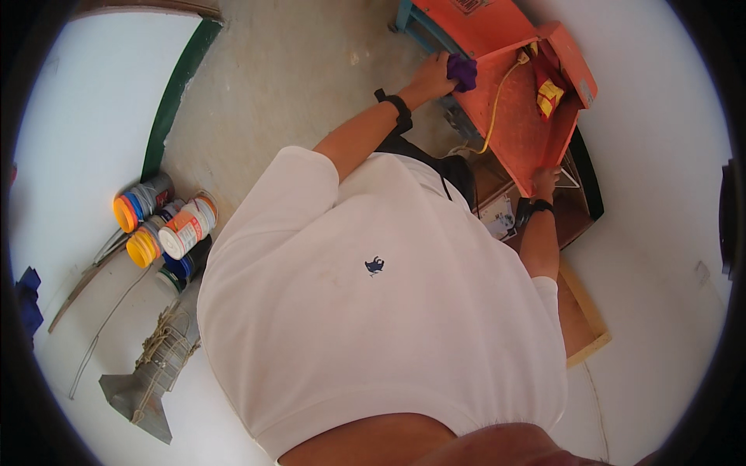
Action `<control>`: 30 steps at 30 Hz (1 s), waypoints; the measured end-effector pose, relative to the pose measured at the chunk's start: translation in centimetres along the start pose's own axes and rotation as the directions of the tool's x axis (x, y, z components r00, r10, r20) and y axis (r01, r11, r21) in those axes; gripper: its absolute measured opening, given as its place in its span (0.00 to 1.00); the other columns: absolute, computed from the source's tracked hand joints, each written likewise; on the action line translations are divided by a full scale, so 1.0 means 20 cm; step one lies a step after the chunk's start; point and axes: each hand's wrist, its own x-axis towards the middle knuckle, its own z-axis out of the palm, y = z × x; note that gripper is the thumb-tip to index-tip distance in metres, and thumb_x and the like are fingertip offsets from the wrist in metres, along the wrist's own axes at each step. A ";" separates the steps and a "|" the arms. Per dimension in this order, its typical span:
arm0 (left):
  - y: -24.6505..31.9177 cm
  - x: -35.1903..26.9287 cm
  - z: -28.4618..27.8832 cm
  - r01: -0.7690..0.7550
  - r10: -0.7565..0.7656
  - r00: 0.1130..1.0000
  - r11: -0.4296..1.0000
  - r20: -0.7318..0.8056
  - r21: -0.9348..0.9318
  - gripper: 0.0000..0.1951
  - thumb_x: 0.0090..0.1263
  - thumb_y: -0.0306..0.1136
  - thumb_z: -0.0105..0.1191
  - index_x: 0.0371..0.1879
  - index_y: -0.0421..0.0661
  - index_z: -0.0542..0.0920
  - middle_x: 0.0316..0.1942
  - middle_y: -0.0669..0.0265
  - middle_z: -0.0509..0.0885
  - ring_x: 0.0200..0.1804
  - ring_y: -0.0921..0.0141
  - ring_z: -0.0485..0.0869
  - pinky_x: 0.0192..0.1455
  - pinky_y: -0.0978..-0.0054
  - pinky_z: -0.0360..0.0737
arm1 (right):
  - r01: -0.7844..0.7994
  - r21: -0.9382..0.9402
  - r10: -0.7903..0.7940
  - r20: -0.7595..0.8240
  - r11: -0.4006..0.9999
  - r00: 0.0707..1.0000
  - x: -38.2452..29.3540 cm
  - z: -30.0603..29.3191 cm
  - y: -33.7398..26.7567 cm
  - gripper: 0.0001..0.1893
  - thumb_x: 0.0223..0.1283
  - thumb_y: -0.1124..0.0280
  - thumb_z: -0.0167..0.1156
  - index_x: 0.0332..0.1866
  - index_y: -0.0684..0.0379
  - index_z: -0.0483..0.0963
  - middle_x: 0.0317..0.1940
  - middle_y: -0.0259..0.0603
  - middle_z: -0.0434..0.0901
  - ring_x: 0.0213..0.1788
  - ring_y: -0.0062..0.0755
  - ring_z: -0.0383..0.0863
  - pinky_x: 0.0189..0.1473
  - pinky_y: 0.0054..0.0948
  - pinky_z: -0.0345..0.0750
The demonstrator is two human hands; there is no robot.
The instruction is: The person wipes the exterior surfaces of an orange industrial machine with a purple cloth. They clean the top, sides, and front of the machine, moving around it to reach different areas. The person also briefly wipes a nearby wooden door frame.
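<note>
My left hand [436, 77] grips a crumpled purple cloth [462, 73] against the left edge of an orange sheet-metal tray [501, 125], part of a machine with a blue frame [428, 28]. At the tray's near right corner, my right hand [546, 179] has its fingers around the orange rim. Inside the tray, towards its far right side, lies a red and yellow cloth or packet [549, 93]. A yellow cord [498, 102] runs from beside it over the left edge. Dark wristbands are on both wrists.
Wooden shelving [574, 215] with papers [497, 216] stands beneath the near end of the tray. To my left, several plastic buckets [189, 227] are stacked by the wall. A metal duct or chute [151, 373] tied with rope stands nearby. White walls flank both sides.
</note>
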 end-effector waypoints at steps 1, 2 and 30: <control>-0.04 -0.01 0.00 -0.006 0.006 1.000 1.000 -0.001 0.016 0.30 0.54 0.40 0.62 0.55 0.41 0.68 0.49 0.46 0.73 0.49 0.49 0.76 0.51 0.52 0.75 | 0.003 0.016 -0.004 0.005 1.000 1.000 -0.02 -0.01 -0.06 0.38 0.61 0.63 0.52 0.68 0.65 0.39 0.66 0.74 0.48 0.63 0.77 0.58 0.62 0.61 0.65; -0.10 -0.03 0.00 0.017 -0.017 1.000 1.000 -0.008 0.015 0.30 0.54 0.39 0.62 0.54 0.41 0.68 0.48 0.46 0.74 0.49 0.48 0.76 0.50 0.52 0.75 | -0.003 0.013 0.003 0.023 1.000 1.000 -0.09 -0.03 -0.21 0.37 0.61 0.64 0.51 0.68 0.66 0.40 0.65 0.75 0.49 0.63 0.77 0.58 0.61 0.60 0.66; -0.01 0.24 -0.05 -0.293 0.284 0.945 0.956 0.164 0.031 0.30 0.57 0.33 0.61 0.59 0.40 0.65 0.51 0.45 0.77 0.53 0.50 0.77 0.54 0.56 0.75 | -0.044 -0.001 0.044 -0.039 0.999 0.998 0.02 0.05 -0.11 0.33 0.66 0.62 0.45 0.71 0.59 0.41 0.69 0.64 0.49 0.66 0.73 0.55 0.65 0.58 0.65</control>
